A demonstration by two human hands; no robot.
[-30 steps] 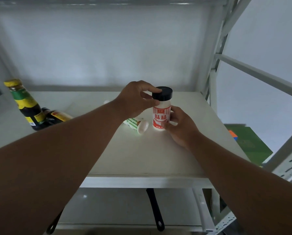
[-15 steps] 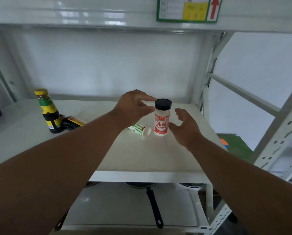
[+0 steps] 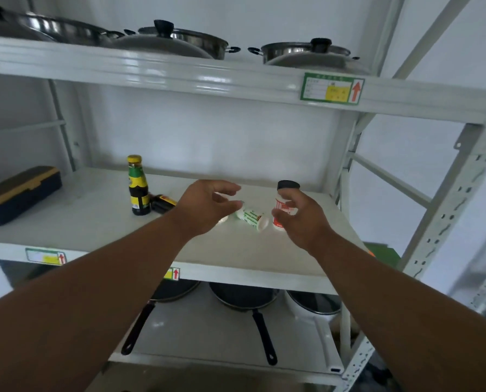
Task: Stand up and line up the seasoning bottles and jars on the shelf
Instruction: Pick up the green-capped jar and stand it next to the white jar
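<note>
Upright jar (image 3: 284, 206): white body, red label, black cap. Toppled jar (image 3: 251, 217): white, green print. Standing bottle (image 3: 138, 185): dark contents, green-yellow label, yellow cap. Case (image 3: 18, 190): navy, yellow lid. Shelf (image 3: 94, 219): white.

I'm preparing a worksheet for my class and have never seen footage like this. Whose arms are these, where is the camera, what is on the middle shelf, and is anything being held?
There is no machine here: the arms belong to a person wearing a wide-angle camera on their head, looking forward and down, so this is their own view.

On the white middle shelf a dark sauce bottle with a yellow cap stands upright; a second dark bottle lies on its side next to it. A green-and-white jar also lies toppled. A red-labelled jar with a black lid stands upright. A dark case sits at the far left.

The left hand hovers open above the toppled jar. The right hand is beside the red-labelled jar with its fingers loose; neither hand seems to grip anything.
</note>
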